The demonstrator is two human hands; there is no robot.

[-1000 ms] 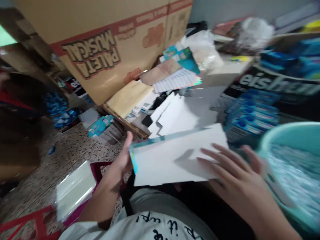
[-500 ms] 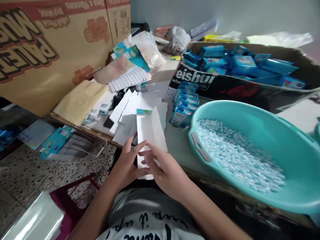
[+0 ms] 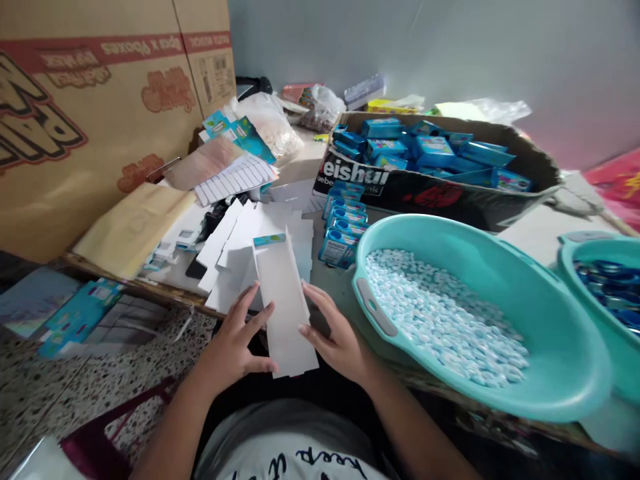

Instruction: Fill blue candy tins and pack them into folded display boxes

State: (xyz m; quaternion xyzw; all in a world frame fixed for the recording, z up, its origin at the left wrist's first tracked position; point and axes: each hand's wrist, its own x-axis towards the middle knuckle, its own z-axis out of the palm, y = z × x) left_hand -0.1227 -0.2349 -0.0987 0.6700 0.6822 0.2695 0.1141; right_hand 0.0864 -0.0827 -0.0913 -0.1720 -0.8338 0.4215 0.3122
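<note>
A long, narrow carton (image 3: 284, 313), unfolded with its plain white inside facing up and a blue printed flap at its far end, lies between my hands at the table's front edge. Along its left side, my left hand (image 3: 239, 337) grips it with the thumb and fingers spread over the edge. On the opposite side, my right hand (image 3: 334, 332) holds the upright right wall, its thumb near the inner face. Flat white carton blanks (image 3: 227, 243) lie overlapping just beyond and to the left.
A turquoise tub (image 3: 565, 333) of small wrapped pieces stands on the right, with another tub (image 3: 575, 257) beside it. Behind is a black cardboard box (image 3: 350, 175) full of blue packs. Several small blue boxes (image 3: 340, 247) stand in a row. A large brown carton (image 3: 115, 127) rises at left.
My hands have moved apart, from fingers meeting over the carton to one on each side. The carton's inside shows wider now. The view has turned to the right.
</note>
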